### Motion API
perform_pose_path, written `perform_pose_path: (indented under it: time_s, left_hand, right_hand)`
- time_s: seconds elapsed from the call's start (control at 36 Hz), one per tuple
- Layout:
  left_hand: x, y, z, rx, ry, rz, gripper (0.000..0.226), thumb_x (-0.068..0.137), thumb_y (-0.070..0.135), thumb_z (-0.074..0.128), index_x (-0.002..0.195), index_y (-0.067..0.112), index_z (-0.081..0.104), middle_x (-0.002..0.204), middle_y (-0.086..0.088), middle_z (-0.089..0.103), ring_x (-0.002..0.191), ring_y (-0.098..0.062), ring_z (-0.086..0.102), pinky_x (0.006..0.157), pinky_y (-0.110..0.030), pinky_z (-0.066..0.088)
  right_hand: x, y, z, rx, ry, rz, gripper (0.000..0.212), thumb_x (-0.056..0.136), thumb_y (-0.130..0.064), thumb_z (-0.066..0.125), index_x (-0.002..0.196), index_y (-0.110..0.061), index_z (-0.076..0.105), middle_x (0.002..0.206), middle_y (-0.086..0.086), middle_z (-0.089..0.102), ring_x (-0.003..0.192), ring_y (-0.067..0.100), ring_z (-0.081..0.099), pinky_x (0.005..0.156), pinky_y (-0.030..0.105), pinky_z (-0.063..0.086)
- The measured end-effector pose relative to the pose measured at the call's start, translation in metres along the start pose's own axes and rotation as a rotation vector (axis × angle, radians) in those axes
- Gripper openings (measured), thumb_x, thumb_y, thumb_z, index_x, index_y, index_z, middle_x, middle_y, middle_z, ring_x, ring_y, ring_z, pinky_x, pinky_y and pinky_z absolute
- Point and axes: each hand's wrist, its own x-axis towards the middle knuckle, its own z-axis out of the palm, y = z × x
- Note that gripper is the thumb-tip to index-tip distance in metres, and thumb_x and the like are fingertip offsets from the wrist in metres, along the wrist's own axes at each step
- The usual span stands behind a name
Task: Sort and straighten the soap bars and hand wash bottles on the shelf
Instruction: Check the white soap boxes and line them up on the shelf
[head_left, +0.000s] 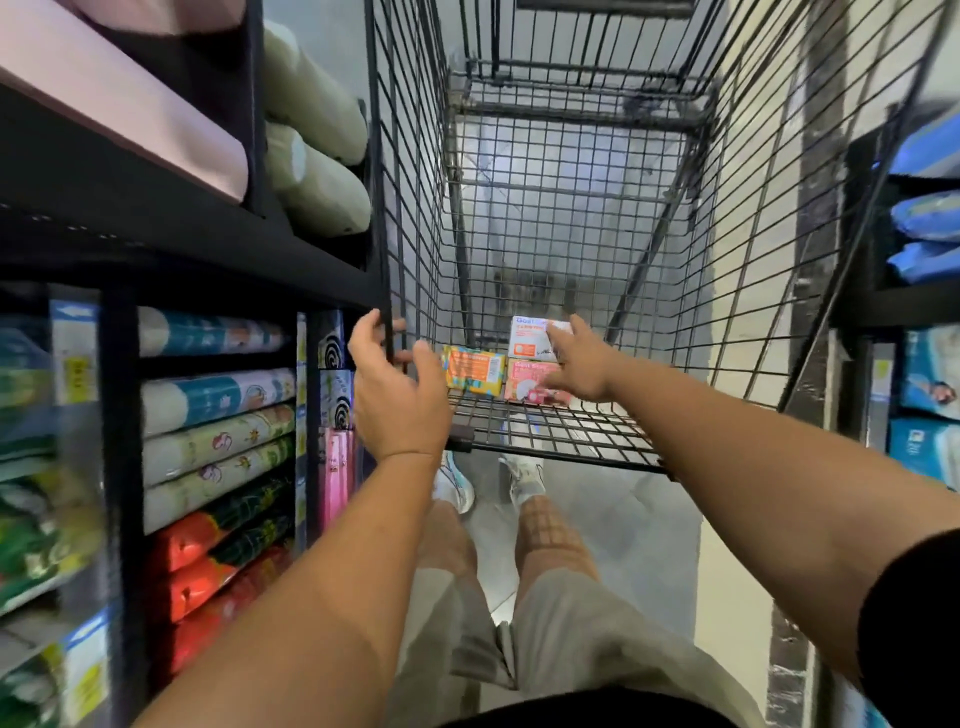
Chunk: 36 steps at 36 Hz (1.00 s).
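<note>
Three soap boxes lie on the near floor of a black wire cart (571, 436): a yellow-orange box (471, 372), a white and orange box (529, 338) and a pink box (527, 387). My right hand (579, 364) reaches into the cart with straight fingers lying on the white box and its thumb over the pink box. My left hand (397, 387) is at the cart's near left corner post, fingers spread and loosely curved on either side of the bar. No hand wash bottles are in view.
A black shelf unit (124, 395) on the left holds rolled mats and packets. Blue packets (930, 208) fill a shelf on the right. The cart nearly fills the narrow aisle. My legs and shoes (524, 475) stand just behind it.
</note>
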Motion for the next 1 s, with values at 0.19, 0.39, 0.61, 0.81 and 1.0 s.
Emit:
perform_pose_path:
  time_s: [0.19, 0.39, 0.61, 0.81, 1.0]
  left_hand:
    - [0.003, -0.009, -0.008, 0.104, -0.155, -0.026, 0.037, 0.102, 0.02, 0.047, 0.136, 0.005, 0.051, 0.13, -0.013, 0.057, 0.12, -0.03, 0.052, 0.1, -0.043, 0.042]
    - [-0.021, -0.016, -0.042, 0.147, -0.423, -0.055, 0.049, 0.103, 0.015, 0.046, 0.15, 0.007, 0.035, 0.145, -0.012, 0.046, 0.132, -0.028, 0.044, 0.108, -0.036, 0.034]
    - [-0.044, -0.045, -0.101, 0.282, -0.725, 0.01, 0.066, 0.096, 0.028, 0.056, 0.154, 0.032, 0.026, 0.144, 0.002, 0.043, 0.12, -0.03, 0.056, 0.103, -0.042, 0.044]
    - [-0.094, -0.07, -0.192, 0.635, -0.448, 0.189, 0.053, 0.098, 0.031, 0.05, 0.148, 0.032, 0.034, 0.147, 0.005, 0.04, 0.129, -0.023, 0.047, 0.101, -0.041, 0.04]
    - [-0.168, -0.129, -0.296, 0.619, -0.093, 0.073, 0.049, 0.088, 0.043, 0.057, 0.134, 0.027, 0.053, 0.136, 0.001, 0.054, 0.116, -0.026, 0.056, 0.09, -0.043, 0.048]
  right_hand:
    - [-0.059, -0.004, -0.004, -0.11, -0.021, -0.045, 0.073, 0.096, -0.049, 0.058, 0.156, -0.02, 0.03, 0.166, 0.014, 0.003, 0.15, 0.035, 0.022, 0.122, 0.045, 0.023]
    - [-0.101, -0.018, -0.013, -0.144, -0.036, -0.013, 0.059, 0.094, -0.055, 0.054, 0.142, -0.021, 0.049, 0.142, 0.01, 0.054, 0.125, 0.029, 0.054, 0.103, 0.041, 0.046]
    - [-0.151, -0.101, -0.028, -0.359, -0.047, -0.09, 0.055, 0.101, -0.051, 0.048, 0.142, -0.015, 0.049, 0.142, 0.015, 0.056, 0.126, 0.031, 0.053, 0.098, 0.035, 0.044]
    - [-0.214, -0.209, -0.009, -0.699, 0.103, -0.294, 0.049, 0.098, -0.052, 0.052, 0.134, -0.018, 0.052, 0.132, 0.011, 0.058, 0.12, 0.032, 0.053, 0.092, 0.038, 0.046]
    - [-0.307, -0.308, 0.05, -0.832, 0.261, -0.598, 0.06, 0.096, -0.049, 0.055, 0.147, -0.019, 0.042, 0.145, 0.009, 0.045, 0.132, 0.032, 0.042, 0.105, 0.046, 0.043]
